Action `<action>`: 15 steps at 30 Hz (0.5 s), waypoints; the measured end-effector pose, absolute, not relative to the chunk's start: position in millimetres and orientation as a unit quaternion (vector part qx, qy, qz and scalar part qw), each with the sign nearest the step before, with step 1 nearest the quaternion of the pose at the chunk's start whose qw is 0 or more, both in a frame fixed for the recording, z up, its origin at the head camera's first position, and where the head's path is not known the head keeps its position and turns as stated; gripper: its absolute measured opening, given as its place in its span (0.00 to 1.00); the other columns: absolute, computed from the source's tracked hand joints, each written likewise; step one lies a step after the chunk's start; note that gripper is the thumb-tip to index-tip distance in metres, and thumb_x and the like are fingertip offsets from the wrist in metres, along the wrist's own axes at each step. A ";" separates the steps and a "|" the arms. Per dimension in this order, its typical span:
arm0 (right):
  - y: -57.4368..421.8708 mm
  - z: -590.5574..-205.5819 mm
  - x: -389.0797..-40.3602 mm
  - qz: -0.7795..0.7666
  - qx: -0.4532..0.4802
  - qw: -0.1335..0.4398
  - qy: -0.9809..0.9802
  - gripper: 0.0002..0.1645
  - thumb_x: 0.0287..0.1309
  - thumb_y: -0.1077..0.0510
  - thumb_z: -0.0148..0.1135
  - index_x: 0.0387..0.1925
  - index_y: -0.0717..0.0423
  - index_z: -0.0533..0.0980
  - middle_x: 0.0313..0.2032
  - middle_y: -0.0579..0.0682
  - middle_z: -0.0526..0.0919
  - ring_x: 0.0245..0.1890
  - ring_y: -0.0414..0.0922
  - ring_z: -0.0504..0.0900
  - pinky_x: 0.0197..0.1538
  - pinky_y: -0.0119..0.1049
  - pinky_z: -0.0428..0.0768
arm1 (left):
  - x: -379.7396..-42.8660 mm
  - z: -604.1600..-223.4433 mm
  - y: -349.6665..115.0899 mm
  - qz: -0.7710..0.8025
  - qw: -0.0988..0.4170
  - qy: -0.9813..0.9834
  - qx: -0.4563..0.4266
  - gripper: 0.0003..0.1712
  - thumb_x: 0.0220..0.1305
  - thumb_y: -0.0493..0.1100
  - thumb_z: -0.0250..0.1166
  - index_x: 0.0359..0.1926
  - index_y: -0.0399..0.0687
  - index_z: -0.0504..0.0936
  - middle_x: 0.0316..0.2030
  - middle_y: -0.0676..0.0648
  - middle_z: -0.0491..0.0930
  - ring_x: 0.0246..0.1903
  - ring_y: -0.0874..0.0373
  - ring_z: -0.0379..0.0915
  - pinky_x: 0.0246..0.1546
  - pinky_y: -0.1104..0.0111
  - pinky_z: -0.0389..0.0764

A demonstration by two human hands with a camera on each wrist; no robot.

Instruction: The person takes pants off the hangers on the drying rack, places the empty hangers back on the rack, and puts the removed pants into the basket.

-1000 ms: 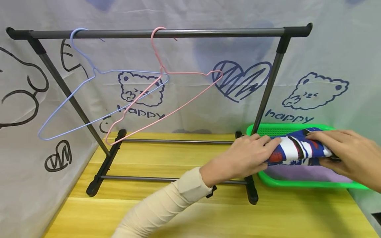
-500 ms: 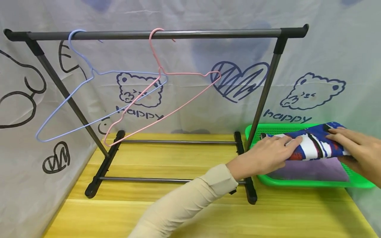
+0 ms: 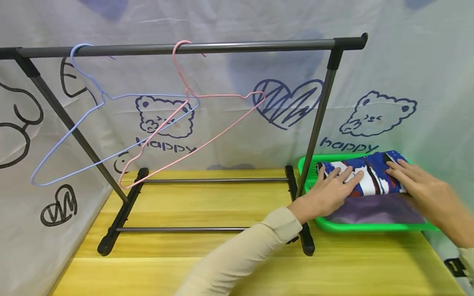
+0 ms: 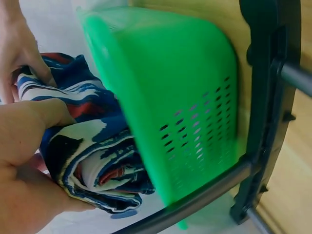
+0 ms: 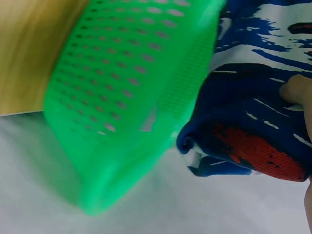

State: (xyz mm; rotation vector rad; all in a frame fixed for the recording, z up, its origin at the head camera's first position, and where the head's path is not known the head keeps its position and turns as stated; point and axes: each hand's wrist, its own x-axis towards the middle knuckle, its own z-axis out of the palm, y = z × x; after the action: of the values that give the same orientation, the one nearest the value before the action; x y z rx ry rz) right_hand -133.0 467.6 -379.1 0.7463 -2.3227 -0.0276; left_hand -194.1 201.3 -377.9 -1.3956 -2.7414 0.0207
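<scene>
A folded blue, white, red and black garment (image 3: 374, 176) lies on a purple cloth (image 3: 377, 209) in the green basket (image 3: 370, 227). My left hand (image 3: 331, 193) rests on its left part, fingers spread and fairly straight. On the right part lie the extended fingers of my right hand (image 3: 422, 185). From the left wrist, the rolled end of the garment (image 4: 105, 165) shows beside the basket wall (image 4: 180, 87), with thumb and finger on either side. In the right wrist view, a fingertip touches the garment (image 5: 253, 112); most of that hand is outside the frame.
A dark metal rack (image 3: 237, 47) stands left of the basket, its right post (image 3: 316, 123) close to my left hand. A blue hanger (image 3: 70, 131) and a pink hanger (image 3: 222, 133) hang from its bar. Beneath is a wooden tabletop (image 3: 207, 205); behind, a patterned sheet (image 3: 229, 24).
The garment has gone down onto the purple cloth in the basket. Both hands have loosened from gripping it to lying on top with straighter fingers. The camera view has shifted slightly right.
</scene>
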 end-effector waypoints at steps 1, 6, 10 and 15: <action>468.8 -383.6 -134.7 -0.009 0.292 0.345 -0.892 0.49 0.73 0.31 0.23 0.64 0.61 0.76 0.68 0.60 0.74 0.74 0.54 0.65 0.73 0.27 0.44 | -194.4 -381.6 201.8 0.002 0.026 -0.892 -0.452 0.44 0.80 0.49 0.52 0.83 0.64 0.34 0.81 0.54 0.41 0.79 0.54 0.44 0.74 0.47 0.53; 471.0 -401.0 -134.8 0.006 0.302 0.315 -0.900 0.29 0.76 0.47 0.46 0.63 0.65 0.75 0.71 0.58 0.71 0.74 0.56 0.64 0.75 0.35 0.49 | -192.8 -396.8 203.1 -0.020 -0.032 -0.894 -0.447 0.43 0.81 0.48 0.50 0.83 0.67 0.34 0.81 0.60 0.38 0.79 0.56 0.41 0.74 0.46 0.52; 471.1 -405.7 -127.4 0.016 0.271 0.262 -0.926 0.44 0.39 0.74 0.79 0.63 0.66 0.74 0.65 0.68 0.73 0.62 0.71 0.73 0.62 0.61 0.72 | -189.0 -400.5 206.5 -0.018 -0.079 -0.891 -0.447 0.44 0.80 0.50 0.52 0.82 0.71 0.34 0.81 0.62 0.37 0.79 0.58 0.40 0.74 0.49 0.53; 473.5 -404.4 -124.4 0.058 0.227 0.173 -0.957 0.58 0.27 0.79 0.79 0.68 0.66 0.68 0.56 0.75 0.77 0.52 0.79 0.74 0.44 0.72 0.76 | -185.9 -401.4 212.5 -0.037 -0.123 -0.888 -0.442 0.42 0.79 0.53 0.54 0.82 0.74 0.41 0.81 0.61 0.39 0.79 0.60 0.37 0.75 0.54 0.53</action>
State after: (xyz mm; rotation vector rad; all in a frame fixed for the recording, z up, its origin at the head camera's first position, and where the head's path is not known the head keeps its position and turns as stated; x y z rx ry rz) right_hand -124.4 473.5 -404.4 0.6439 -2.7131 0.1646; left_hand -185.9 212.5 -401.4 -1.5108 -3.0311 -0.1262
